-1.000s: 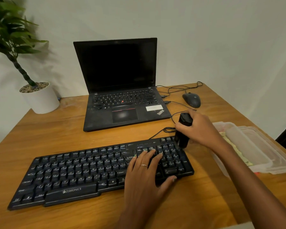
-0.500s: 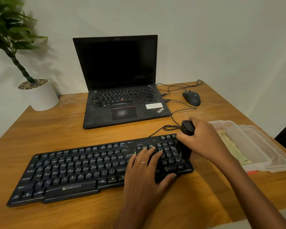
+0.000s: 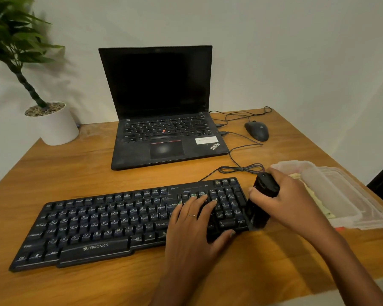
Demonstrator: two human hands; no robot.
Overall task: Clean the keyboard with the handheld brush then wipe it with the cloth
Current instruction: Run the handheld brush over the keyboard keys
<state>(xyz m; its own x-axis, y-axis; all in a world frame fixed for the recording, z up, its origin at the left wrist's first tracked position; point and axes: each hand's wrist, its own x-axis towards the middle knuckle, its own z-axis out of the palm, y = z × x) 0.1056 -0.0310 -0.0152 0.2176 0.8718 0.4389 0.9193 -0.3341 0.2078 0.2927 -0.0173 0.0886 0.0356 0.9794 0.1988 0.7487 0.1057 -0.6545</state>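
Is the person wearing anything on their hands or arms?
The left hand has a thin silver ring on one of its fingers, and its fingernails look painted a pale green. The right hand shows no ring. Both forearms are bare, with no sleeves, watch or gloves in view.

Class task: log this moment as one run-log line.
left hand: flat on keyboard | right hand: grips handheld brush at numpad edge | cloth: unused

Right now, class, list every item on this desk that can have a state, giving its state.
Laptop: lid open, screen dark.
Zebronics keyboard: flat on desk, cable attached.
Handheld brush: upright at the keyboard's right edge.
Right hand: grips the brush.
Left hand: flat on keys, steadying.
Mouse: idle, wired.
Plastic container: lid loose beside it.
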